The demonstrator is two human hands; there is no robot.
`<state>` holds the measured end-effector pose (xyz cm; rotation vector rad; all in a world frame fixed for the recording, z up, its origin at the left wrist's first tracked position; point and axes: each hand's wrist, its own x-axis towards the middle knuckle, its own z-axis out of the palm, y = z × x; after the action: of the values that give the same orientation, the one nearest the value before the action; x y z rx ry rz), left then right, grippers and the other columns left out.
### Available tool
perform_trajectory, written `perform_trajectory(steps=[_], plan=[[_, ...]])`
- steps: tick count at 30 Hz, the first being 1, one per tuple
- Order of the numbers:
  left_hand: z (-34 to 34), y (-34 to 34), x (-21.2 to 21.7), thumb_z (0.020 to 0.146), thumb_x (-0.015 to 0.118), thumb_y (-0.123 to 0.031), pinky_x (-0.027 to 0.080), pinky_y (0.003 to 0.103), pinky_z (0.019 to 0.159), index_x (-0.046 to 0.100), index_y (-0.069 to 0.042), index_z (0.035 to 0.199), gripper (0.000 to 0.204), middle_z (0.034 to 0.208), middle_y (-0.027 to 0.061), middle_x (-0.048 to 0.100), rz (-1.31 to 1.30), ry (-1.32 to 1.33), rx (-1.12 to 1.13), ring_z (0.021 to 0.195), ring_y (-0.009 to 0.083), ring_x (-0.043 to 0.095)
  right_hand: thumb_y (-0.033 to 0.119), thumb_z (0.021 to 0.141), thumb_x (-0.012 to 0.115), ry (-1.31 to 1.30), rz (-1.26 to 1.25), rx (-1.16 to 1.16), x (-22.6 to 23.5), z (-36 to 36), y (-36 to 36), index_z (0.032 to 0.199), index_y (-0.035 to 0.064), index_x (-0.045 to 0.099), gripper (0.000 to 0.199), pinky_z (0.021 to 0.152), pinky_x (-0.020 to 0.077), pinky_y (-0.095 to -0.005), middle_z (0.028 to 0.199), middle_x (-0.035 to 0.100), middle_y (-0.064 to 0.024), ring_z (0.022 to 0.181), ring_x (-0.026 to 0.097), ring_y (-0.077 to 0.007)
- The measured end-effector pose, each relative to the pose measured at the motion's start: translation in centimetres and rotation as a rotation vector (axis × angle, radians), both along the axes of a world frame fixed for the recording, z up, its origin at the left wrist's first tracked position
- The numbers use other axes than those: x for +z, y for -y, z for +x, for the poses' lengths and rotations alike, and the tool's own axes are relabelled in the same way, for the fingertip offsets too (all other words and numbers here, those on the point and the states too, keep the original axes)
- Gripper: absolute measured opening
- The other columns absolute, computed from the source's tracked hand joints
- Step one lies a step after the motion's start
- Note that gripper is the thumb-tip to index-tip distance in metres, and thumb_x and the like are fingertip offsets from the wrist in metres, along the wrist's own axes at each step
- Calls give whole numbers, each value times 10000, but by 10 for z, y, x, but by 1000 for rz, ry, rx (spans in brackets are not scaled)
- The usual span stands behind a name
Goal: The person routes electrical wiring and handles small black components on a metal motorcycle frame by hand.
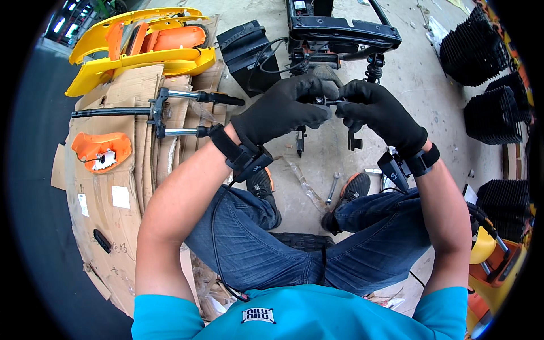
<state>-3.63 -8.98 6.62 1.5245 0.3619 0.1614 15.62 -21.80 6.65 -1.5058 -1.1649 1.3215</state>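
Note:
Both of my hands wear black gloves and meet in front of the black vehicle frame (345, 33). Between their fingertips is a small, dark, bolt-like metal part (328, 102). My left hand (289, 107) pinches its left end with thumb and fingers. At its right end, my right hand (379, 113) pinches with bent fingers. The fingers cover much of the part, so its exact kind is hidden. A dark bracket-like piece (355, 141) shows just below my right hand, and a thin dark part (300, 141) is below the left.
A wrench (333, 188) lies on the floor between my shoes. Cardboard (122, 221) at left bears a fork assembly (157, 113), an orange cover (102, 152) and yellow body panels (141, 62). A black box (247, 54) stands beside the frame. Stacked black ribbed parts (473, 54) line the right.

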Motion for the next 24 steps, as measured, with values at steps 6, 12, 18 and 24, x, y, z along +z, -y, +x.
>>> perform_trajectory(steps=[6,12,18,24], plan=[[-2,-5,-2,876,625,-110,553,290,788,560,-13,1234,377,1022,59,595,-192,4,-40,873,144,646,186,909,625,-8,-30,-20,-2,3,-1,1144,31,605,282,674,529,-226,863,648,-14,738,606,-66],[-5,-8,-2,923,595,-137,573,304,795,545,-15,1239,342,1028,66,592,-197,3,-71,895,151,651,181,924,616,-42,-33,7,-3,3,-1,1148,40,605,265,679,531,-230,869,651,-12,739,609,-67],[-6,-11,0,943,522,-49,582,303,792,540,-15,1200,260,1031,86,600,-118,-80,-124,908,166,655,227,943,600,-57,-75,59,-11,5,-2,1097,41,609,242,682,534,-242,876,660,-26,747,620,-78],[-8,-12,-6,944,495,-29,582,307,809,512,-11,1202,259,1043,93,596,-135,-47,-178,924,189,665,302,968,556,-105,-116,69,-14,4,-3,1039,43,609,273,673,538,-253,873,672,-43,741,637,-99]])
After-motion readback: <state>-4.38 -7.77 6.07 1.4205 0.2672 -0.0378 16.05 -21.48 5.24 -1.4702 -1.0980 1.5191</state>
